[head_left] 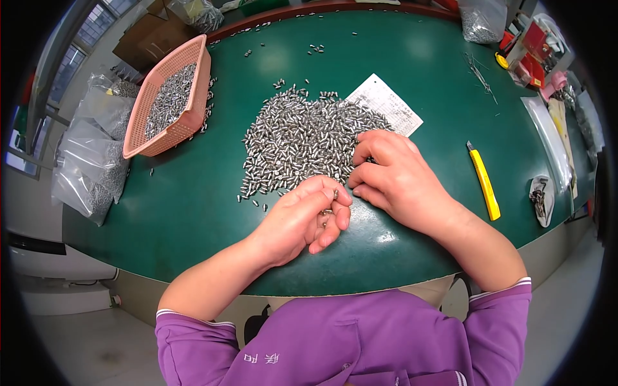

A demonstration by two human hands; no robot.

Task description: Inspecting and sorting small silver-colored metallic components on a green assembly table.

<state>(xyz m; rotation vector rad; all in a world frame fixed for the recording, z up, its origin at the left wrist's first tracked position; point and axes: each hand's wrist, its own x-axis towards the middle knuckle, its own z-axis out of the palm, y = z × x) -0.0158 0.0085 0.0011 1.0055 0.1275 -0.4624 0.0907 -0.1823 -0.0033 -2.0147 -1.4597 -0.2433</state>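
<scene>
A wide heap of small shiny metal pins (302,138) lies on the green tabletop (212,219). At the heap's near edge my left hand (302,219) is turned palm up with curled fingers, holding a few of the pins; one shows at the thumb and fingertips, others in the palm. My right hand (393,177) rests at the heap's right side, its fingers bent and bunched against the pins. What its fingertips hold, if anything, is hidden. Behind that hand, a printed white card (393,106) lies partly under the heap.
A pink plastic basket (196,116) of pins stands at the left, beside clear bags (90,170) of metal parts. A yellow utility knife (484,183) lies to the right, near a small white dish (541,201). Another filled bag (483,19) sits at the far right.
</scene>
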